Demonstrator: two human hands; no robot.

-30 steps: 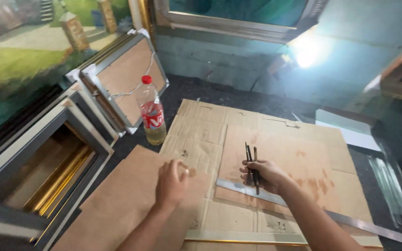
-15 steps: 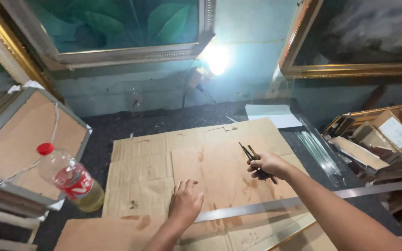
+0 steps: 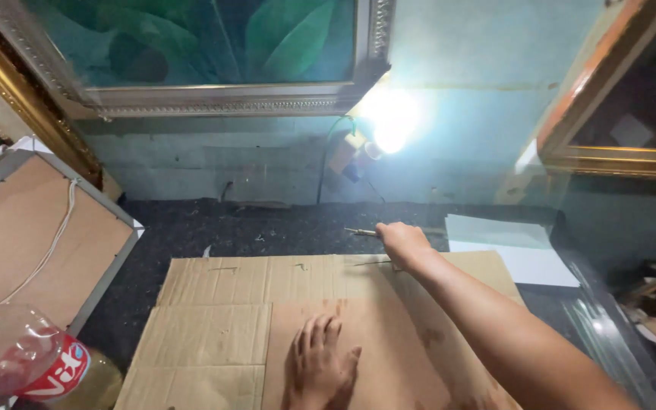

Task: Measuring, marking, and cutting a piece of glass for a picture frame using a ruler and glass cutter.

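My left hand [image 3: 320, 363] lies flat, fingers apart, on a brown cardboard sheet [image 3: 214, 334] spread over a dark table. My right hand [image 3: 404, 244] reaches to the far edge of the cardboard and is closed around a thin dark tool [image 3: 360, 232] whose tip points left, over the dark tabletop [image 3: 214, 231]. My right forearm stretches across the cardboard from the lower right.
A plastic bottle [image 3: 28, 361] with a red label sits at the lower left. A framed backing board with a white cord [image 3: 36, 243] leans at left. Framed pictures [image 3: 214, 53] stand against the wall, beside a bright lamp [image 3: 389, 121]. White sheets [image 3: 510, 250] lie at right.
The view has swung up and toward the wall. My right hand has moved with the thin tool from the middle of the cardboard to its far edge. The left hand stays flat.
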